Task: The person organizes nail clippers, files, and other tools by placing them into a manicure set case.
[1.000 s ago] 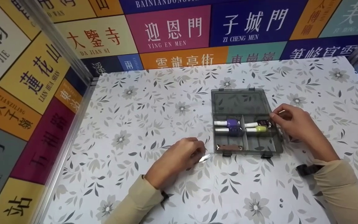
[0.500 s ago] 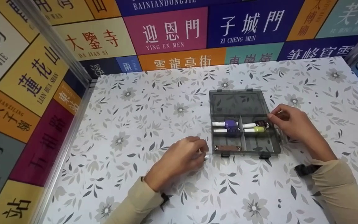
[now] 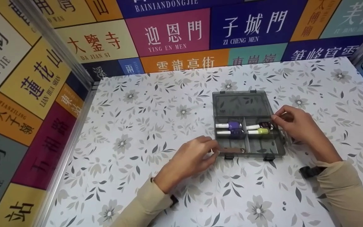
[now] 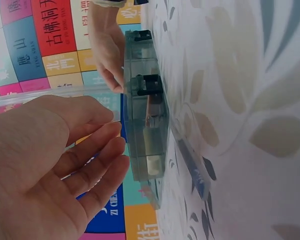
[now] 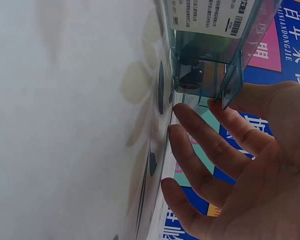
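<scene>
A translucent grey compartment box lies on the table with its lid folded back. Its upper compartments hold two purple nail polish bottles, a dark one and a yellow-green one, all with white caps. A brown nail clipper lies in the lower left compartment, its left end hidden by fingers. My left hand reaches the box's left front corner, fingers loosely bent and apart. At the right side, the thumb and forefinger of my right hand pinch the box's edge; its other fingers stay spread.
Flowered white cloth covers the table. Panels with large printed characters stand behind it and along the left side. In the left wrist view, a narrow translucent strip shows beside the box. A printed label is on the box's underside.
My left hand has moved right to the box's corner. The small shiny piece at its fingertips is no longer visible in the head view. My right hand stays at the box's edge.
</scene>
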Action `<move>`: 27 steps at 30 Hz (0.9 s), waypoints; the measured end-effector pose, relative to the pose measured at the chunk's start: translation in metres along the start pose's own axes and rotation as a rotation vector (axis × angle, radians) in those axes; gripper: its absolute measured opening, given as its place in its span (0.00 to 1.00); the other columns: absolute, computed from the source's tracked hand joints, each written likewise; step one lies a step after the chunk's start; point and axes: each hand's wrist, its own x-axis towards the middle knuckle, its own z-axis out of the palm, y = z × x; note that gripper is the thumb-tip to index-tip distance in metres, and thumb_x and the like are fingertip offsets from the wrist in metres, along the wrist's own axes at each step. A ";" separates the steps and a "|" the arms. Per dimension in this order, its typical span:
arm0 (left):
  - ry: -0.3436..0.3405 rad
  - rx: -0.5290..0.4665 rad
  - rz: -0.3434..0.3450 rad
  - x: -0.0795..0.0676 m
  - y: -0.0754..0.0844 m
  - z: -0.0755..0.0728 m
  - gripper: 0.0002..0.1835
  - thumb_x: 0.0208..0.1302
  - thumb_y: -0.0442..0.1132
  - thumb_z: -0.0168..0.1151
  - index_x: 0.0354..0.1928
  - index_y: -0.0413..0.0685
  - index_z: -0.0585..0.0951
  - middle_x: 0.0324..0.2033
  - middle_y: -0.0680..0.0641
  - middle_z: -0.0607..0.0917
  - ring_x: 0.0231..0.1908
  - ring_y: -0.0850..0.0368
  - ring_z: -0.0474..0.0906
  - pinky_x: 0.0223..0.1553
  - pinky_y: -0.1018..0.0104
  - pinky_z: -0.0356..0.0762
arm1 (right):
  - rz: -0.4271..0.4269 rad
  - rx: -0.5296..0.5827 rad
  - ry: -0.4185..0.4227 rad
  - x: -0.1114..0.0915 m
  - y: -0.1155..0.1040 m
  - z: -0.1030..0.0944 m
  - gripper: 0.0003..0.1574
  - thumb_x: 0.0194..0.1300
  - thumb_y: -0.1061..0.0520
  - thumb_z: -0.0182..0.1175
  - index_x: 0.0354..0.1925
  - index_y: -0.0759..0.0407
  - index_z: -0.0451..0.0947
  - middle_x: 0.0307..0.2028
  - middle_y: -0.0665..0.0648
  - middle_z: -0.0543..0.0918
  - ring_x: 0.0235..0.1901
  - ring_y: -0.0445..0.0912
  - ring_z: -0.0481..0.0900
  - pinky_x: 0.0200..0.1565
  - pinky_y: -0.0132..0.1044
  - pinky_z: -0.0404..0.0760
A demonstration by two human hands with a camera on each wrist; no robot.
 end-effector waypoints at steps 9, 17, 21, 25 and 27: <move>0.012 0.005 0.016 0.022 0.009 0.006 0.05 0.74 0.41 0.69 0.48 0.58 0.89 0.43 0.57 0.92 0.43 0.64 0.87 0.40 0.75 0.86 | -0.014 -0.001 0.003 -0.001 0.001 0.001 0.25 0.82 0.36 0.56 0.52 0.55 0.81 0.52 0.67 0.92 0.53 0.63 0.89 0.51 0.52 0.80; -0.008 -0.039 0.016 0.042 0.018 0.014 0.07 0.76 0.43 0.68 0.50 0.59 0.90 0.44 0.57 0.92 0.42 0.64 0.85 0.40 0.76 0.84 | -0.015 -0.008 0.013 0.000 0.002 0.001 0.24 0.82 0.36 0.56 0.51 0.54 0.82 0.50 0.66 0.92 0.50 0.61 0.88 0.47 0.47 0.78; -0.007 -0.039 0.020 0.050 0.022 0.016 0.08 0.77 0.43 0.67 0.52 0.58 0.90 0.44 0.57 0.92 0.40 0.65 0.84 0.39 0.78 0.83 | -0.015 -0.009 0.017 0.000 0.002 0.001 0.24 0.82 0.36 0.57 0.51 0.54 0.82 0.51 0.66 0.92 0.51 0.61 0.88 0.48 0.48 0.79; -0.007 -0.049 0.029 0.058 0.026 0.019 0.09 0.76 0.42 0.67 0.54 0.58 0.89 0.47 0.57 0.93 0.43 0.65 0.87 0.41 0.80 0.84 | -0.013 -0.002 0.019 0.000 0.001 0.001 0.24 0.82 0.37 0.57 0.51 0.55 0.81 0.51 0.67 0.92 0.52 0.63 0.88 0.49 0.50 0.79; -0.007 -0.050 0.038 0.062 0.028 0.021 0.10 0.76 0.42 0.67 0.54 0.58 0.90 0.47 0.57 0.93 0.44 0.65 0.88 0.43 0.79 0.84 | -0.011 0.001 0.020 0.000 0.001 0.001 0.24 0.82 0.37 0.57 0.51 0.55 0.81 0.51 0.67 0.92 0.53 0.63 0.88 0.50 0.51 0.79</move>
